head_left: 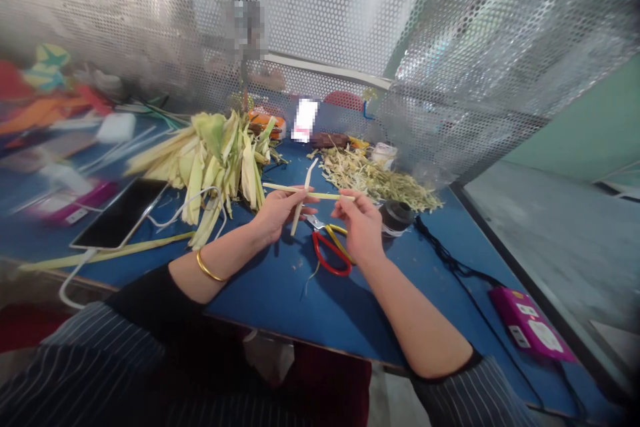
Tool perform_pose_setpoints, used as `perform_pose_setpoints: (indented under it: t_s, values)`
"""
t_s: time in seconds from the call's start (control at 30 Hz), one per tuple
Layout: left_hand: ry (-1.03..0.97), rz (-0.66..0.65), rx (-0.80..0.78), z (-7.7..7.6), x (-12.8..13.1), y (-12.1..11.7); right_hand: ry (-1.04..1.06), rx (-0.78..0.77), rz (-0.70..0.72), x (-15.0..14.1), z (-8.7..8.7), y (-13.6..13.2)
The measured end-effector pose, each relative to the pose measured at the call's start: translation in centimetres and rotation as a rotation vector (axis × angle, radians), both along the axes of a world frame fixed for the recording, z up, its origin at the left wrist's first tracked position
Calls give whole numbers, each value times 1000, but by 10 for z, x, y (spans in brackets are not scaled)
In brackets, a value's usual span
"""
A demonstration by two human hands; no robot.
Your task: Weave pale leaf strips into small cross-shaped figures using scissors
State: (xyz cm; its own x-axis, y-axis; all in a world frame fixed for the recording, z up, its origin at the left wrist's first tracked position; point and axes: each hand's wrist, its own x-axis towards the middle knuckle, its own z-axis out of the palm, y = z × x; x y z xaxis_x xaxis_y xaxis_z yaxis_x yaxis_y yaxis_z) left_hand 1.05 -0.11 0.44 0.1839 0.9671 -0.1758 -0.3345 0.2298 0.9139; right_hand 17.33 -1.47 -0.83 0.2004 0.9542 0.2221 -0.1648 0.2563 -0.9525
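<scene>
Two pale strips of corn husk cross each other above the table's middle. My left hand (281, 213) pinches them near the crossing, where a long husk strip (324, 196) runs sideways and a shorter husk strip (309, 177) stands nearly upright. The right end of the long strip is between the fingertips of my right hand (361, 221). Below the hands, scissors (333, 255) with one red and one yellow handle lie on the blue table (295, 300). Part of their blades is covered by my left fingers. A gold bangle (210, 267) circles my left wrist.
Corn husks (215, 153) are heaped at left, husk scraps (380, 177) behind my right hand. A black spool (397, 215) stands beside that hand. A tablet (120, 215), a purple box (531, 323) and black cords (447, 257) lie around. Perforated mesh (325, 7) borders the back.
</scene>
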Motion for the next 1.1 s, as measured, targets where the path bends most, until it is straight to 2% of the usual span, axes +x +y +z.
perform_pose_setpoints:
  t_s: [0.13,0.2,0.3,0.4,0.5,0.73,0.83,0.97,1.03,1.1]
  values:
    - [13,-110,68,-3,2,-3,172,-85,119,-4,-4,0]
    - [38,-183,95,-3,-1,-2,183,-68,74,-4,-2,0]
    - [114,-263,123,-1,-8,3,190,6,-66,1,4,1]
    - [133,-218,117,-1,-13,10,203,64,-114,7,12,3]
    - [51,-164,63,-3,-12,11,147,44,-38,11,17,3]
    - [74,-432,16,-1,-5,-7,41,-54,158,10,12,2]
    - [106,-483,-26,4,-7,-8,13,-91,250,10,12,2]
    - [196,-317,59,5,-9,-1,5,-52,216,12,14,2]
    - [296,-135,155,3,-8,1,1,-42,179,14,16,3]
    - [399,112,304,2,-7,0,-29,-43,146,15,17,4]
